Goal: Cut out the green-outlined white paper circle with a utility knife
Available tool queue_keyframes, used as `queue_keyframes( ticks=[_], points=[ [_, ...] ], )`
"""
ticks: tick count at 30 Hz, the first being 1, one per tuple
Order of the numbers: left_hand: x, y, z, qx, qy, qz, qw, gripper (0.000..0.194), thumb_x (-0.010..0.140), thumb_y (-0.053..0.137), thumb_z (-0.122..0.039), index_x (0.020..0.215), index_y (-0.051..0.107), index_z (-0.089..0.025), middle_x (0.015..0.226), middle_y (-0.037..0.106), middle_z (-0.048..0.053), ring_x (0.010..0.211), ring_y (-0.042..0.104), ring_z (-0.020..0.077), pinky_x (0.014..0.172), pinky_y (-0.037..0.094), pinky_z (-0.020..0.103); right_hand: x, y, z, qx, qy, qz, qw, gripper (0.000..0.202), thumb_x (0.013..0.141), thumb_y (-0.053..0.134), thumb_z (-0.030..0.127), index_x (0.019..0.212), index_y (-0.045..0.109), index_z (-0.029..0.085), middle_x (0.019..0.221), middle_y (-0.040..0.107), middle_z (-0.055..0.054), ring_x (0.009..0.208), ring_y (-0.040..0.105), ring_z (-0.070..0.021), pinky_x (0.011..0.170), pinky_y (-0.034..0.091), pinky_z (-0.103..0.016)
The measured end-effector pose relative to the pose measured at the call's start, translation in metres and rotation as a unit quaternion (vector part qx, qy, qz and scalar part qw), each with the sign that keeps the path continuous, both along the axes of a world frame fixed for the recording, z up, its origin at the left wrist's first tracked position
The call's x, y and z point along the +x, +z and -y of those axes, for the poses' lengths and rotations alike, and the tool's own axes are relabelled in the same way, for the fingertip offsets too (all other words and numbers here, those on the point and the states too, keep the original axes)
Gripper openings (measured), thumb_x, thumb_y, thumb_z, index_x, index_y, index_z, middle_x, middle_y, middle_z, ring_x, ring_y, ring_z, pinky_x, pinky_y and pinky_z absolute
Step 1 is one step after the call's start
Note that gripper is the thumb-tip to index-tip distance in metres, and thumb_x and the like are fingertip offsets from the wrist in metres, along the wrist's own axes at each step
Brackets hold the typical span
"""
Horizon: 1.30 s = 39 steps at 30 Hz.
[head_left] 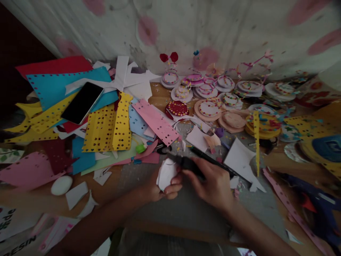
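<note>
Near the front middle of the table, my left hand [166,192] is closed around a small stack of white paper pieces [167,174] with a rounded outline. A thin curved line shows near the top of the upper piece. My right hand [215,185] grips a thick black tool [189,165] with a narrow front end. That front end lies over the upper edge of the white paper; blur hides whether they touch and what kind of tool it is. Behind my right hand lies a long black stick-like thing [210,159], beside a cut white sheet [241,161].
Several small decorated paper hats [205,89] stand along the wall. Coloured punched sheets [101,126] and a phone [82,102] are piled at left, with a white egg-shaped thing [61,185] nearer. At right lie a blue glue gun [317,202] and a yellow strip [256,142].
</note>
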State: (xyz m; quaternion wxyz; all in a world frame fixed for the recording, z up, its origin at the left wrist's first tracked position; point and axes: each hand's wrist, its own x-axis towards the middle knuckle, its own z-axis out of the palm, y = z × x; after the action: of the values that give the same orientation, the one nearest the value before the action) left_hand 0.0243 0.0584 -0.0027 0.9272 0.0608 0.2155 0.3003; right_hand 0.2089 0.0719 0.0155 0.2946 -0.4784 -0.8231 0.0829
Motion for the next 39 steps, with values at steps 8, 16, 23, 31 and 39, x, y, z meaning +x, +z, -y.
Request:
queue_keyframes(
  ticks=[8, 16, 23, 31, 39],
  points=[
    [0.000, -0.001, -0.001, 0.053, -0.010, 0.000, 0.999, 0.042, 0.074, 0.067, -0.056, 0.069, 0.049, -0.018, 0.046, 0.038, -0.007, 0.032, 0.020, 0.0049, 0.034, 0.012, 0.022, 0.003, 0.005, 0.000, -0.007, 0.053, -0.031, 0.998, 0.030, 0.090, 0.054, 0.041, 0.101, 0.062, 0.014, 0.078, 0.073, -0.008, 0.065, 0.069, -0.0188, 0.056, 0.051, -0.026],
    [0.002, -0.008, 0.004, 0.074, 0.023, -0.050, 0.996, 0.046, 0.068, 0.072, -0.059, 0.069, 0.053, -0.018, 0.039, 0.039, -0.008, 0.031, 0.021, 0.0049, 0.036, 0.012, 0.021, -0.005, 0.011, 0.010, -0.033, 0.097, -0.037, 0.994, 0.032, 0.090, 0.055, 0.041, 0.106, 0.061, 0.014, 0.079, 0.071, -0.007, 0.065, 0.068, -0.0188, 0.057, 0.051, -0.027],
    [0.000, -0.007, 0.000, 0.062, -0.016, -0.019, 0.998, 0.047, 0.072, 0.067, -0.058, 0.060, 0.047, -0.017, 0.043, 0.033, -0.008, 0.031, 0.018, 0.0039, 0.036, 0.013, 0.022, -0.007, 0.008, 0.008, -0.018, 0.061, -0.044, 0.997, 0.032, 0.092, 0.052, 0.043, 0.099, 0.063, 0.014, 0.079, 0.073, -0.009, 0.065, 0.069, -0.0182, 0.056, 0.051, -0.026],
    [-0.003, -0.001, -0.005, 0.062, -0.015, 0.078, 0.995, 0.035, 0.075, 0.069, -0.048, 0.083, 0.048, -0.021, 0.059, 0.045, -0.007, 0.031, 0.031, 0.0056, 0.031, 0.019, 0.020, 0.009, -0.003, -0.008, -0.034, -0.118, -0.036, 0.992, 0.035, 0.091, 0.052, 0.046, 0.102, 0.064, 0.016, 0.073, 0.073, -0.006, 0.053, 0.066, -0.0177, 0.044, 0.043, -0.024],
    [-0.002, 0.006, -0.020, 0.129, 0.161, -0.147, 0.967, 0.029, 0.080, 0.068, -0.042, 0.088, 0.054, -0.018, 0.063, 0.052, -0.005, 0.039, 0.044, 0.0063, 0.034, 0.035, 0.018, 0.011, 0.001, -0.008, -0.103, -0.116, -0.089, 0.984, 0.033, 0.090, 0.051, 0.047, 0.096, 0.062, 0.017, 0.061, 0.063, 0.000, 0.046, 0.057, -0.0144, 0.043, 0.040, -0.023]
  ],
)
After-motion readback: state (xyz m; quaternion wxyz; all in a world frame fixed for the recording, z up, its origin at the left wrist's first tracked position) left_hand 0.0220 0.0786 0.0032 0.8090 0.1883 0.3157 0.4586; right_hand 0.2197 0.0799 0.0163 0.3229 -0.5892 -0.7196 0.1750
